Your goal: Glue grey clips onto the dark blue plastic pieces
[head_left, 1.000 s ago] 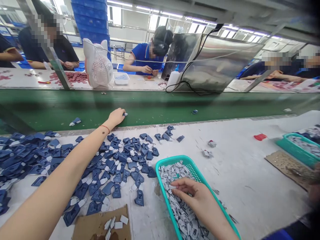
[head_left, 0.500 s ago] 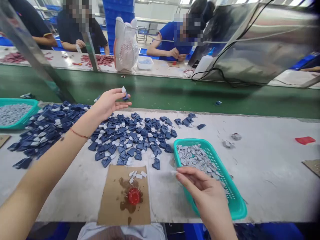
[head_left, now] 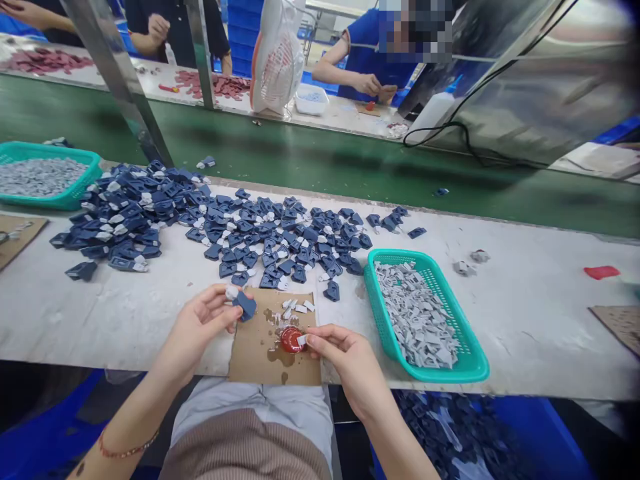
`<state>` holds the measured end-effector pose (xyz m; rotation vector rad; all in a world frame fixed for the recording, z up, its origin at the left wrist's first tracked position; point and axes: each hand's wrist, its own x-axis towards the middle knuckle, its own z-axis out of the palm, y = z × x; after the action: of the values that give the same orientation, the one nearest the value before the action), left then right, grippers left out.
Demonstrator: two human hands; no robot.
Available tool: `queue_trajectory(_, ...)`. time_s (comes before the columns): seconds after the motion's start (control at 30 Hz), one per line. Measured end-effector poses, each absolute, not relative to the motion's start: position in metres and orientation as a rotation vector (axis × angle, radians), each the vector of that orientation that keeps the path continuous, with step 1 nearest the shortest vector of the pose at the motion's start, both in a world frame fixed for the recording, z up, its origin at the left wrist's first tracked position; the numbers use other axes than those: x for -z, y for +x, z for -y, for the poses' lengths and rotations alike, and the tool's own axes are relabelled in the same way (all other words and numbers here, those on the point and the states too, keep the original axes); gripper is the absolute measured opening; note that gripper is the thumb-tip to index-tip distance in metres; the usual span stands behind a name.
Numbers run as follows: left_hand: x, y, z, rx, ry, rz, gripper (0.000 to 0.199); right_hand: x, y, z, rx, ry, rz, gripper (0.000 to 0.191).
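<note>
A dark blue piece with a light grey part is gripped between the fingers and thumb of my left hand, above the left edge of a brown cardboard sheet. My right hand pinches a small light grey piece over the right side of a round red dish on the cardboard. Several loose grey pieces lie behind the dish, and wet brown stains surround it. Beyond the cardboard, blue pieces with pale parts are spread over the table.
To the right stands a green basket of grey pieces; another green basket is at far left. A green strip runs behind the table. Across it people work near a white fan. Below, a blue bin holds dark pieces.
My left hand has come back from over the blue pieces to the cardboard with a blue piece. My right hand has moved left from the basket to the red dish. The view has tilted down.
</note>
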<state>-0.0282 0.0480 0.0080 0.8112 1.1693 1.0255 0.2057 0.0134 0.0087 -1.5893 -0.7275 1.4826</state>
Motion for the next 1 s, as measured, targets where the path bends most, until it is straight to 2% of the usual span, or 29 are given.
queue_trajectory(0.23,0.003,-0.018,-0.015,-1.064,0.598,-1.145,0.035,-0.018,0.199,-0.017,-1.444,-1.656,0.776,0.022)
queue_trajectory(0.43,0.000,-0.013,-0.013,-0.904,0.492,-1.079,0.042,-0.023,0.199,-0.021,-1.456,-1.694,0.823,0.023)
queue_trajectory(0.73,0.007,-0.007,-0.011,-0.873,0.638,-1.115,0.043,-0.028,0.202,-0.024,-1.483,-1.739,0.922,0.021)
queue_trajectory(0.9,0.014,-0.005,-0.009,-0.910,0.755,-1.132,0.026,-0.029,0.200,-0.023,-1.461,-1.743,0.971,0.020)
queue_trajectory(1.0,0.014,-0.003,-0.009,-0.949,0.743,-1.150,0.027,-0.029,0.199,-0.023,-1.451,-1.755,0.987,0.019)
